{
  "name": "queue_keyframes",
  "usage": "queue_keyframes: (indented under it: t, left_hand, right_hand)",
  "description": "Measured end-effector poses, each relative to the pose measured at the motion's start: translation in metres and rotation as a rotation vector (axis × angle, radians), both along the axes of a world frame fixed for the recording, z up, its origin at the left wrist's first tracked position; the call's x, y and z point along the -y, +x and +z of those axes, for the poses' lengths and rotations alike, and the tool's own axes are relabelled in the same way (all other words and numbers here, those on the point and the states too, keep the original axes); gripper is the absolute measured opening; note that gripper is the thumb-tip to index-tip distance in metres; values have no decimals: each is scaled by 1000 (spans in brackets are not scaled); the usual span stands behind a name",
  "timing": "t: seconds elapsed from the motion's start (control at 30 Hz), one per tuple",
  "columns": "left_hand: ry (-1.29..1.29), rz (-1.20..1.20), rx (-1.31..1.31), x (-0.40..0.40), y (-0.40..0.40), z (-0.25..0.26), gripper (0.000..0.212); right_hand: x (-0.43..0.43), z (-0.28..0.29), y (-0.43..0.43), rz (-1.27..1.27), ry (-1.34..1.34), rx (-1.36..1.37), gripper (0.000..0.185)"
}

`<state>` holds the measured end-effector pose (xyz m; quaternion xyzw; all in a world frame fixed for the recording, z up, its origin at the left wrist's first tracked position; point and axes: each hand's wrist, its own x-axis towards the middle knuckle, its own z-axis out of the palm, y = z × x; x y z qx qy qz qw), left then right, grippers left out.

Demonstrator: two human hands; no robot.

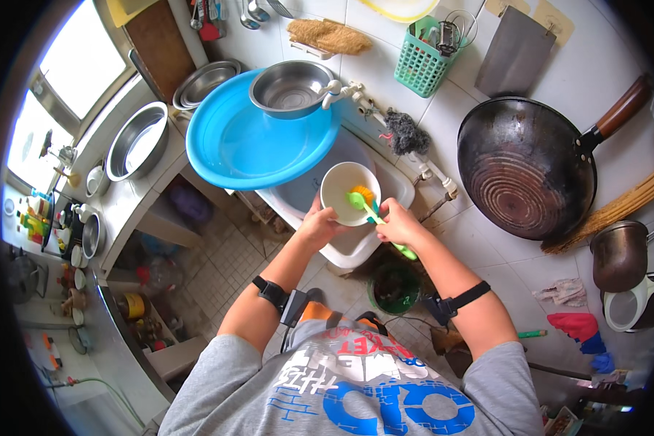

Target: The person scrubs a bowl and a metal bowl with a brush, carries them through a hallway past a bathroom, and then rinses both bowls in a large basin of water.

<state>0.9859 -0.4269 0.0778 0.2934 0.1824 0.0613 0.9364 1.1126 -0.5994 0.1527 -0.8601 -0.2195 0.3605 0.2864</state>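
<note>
My left hand (320, 224) grips the rim of a white bowl (337, 188) from its lower left. In my right hand (399, 223) is the green handle of a dish brush (357, 200), whose orange bristles lie against the inside of the bowl. The bowl is tilted, its opening towards me, above a white sink (403, 188) with a basin in it. Just behind, a large blue plastic basin (234, 141) rests across the sink, and a steel bowl (291, 90) sits at its back edge under a white tap (335, 94).
A wok (523, 169) hangs on the tiled wall at the right, beside a bamboo brush (616, 210). A green basket (422, 57) and a dark scouring pad (407, 132) are near the pipes. Left, a counter holds a steel basin (139, 141). A green bucket (395, 289) stands on the floor.
</note>
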Motion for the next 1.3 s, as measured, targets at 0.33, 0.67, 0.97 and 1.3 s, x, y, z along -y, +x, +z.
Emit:
queue_keyframes:
  t: [0.33, 0.67, 0.97, 1.3]
  left_hand:
    - [117, 0, 10, -1, 7, -3, 95]
    - [192, 8, -91, -21, 6, 9, 84]
    - [156, -133, -258, -32, 6, 33, 65]
    - [155, -105, -212, -36, 7, 19, 66]
  right_hand:
    - [-15, 35, -6, 87, 2, -317, 38]
    - [-9, 33, 45, 343, -254, 396, 21]
    - [-44, 47, 47, 804, 188, 1543, 17]
    - [-38, 70, 33, 831, -324, 966, 15]
